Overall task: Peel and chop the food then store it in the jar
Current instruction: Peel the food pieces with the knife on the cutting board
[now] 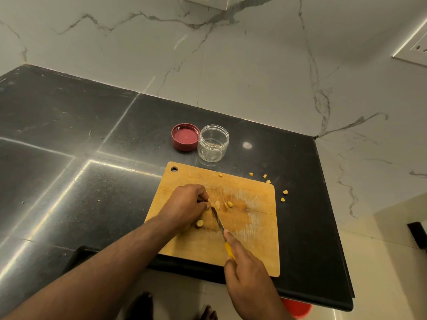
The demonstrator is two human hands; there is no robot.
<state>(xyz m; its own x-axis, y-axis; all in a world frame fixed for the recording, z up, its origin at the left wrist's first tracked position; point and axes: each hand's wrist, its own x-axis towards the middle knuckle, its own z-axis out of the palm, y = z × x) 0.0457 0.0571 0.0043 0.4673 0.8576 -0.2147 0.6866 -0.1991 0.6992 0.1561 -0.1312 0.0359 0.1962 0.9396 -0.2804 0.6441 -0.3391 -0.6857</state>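
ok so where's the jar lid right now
The red lid lies upside down on the black counter, touching the empty jar's left side, behind the cutting board.

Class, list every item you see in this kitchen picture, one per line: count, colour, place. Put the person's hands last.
cutting board: 1, wooden, counter edge
knife: 1, yellow handle, over the board
food pieces: several, yellow, on the board and on the counter to its right
jar: 1, clear, open, empty, behind the board
lid: 1, red, upturned, left of the jar
counter: 1, black
left hand: holds a food piece on the board
right hand: grips the knife
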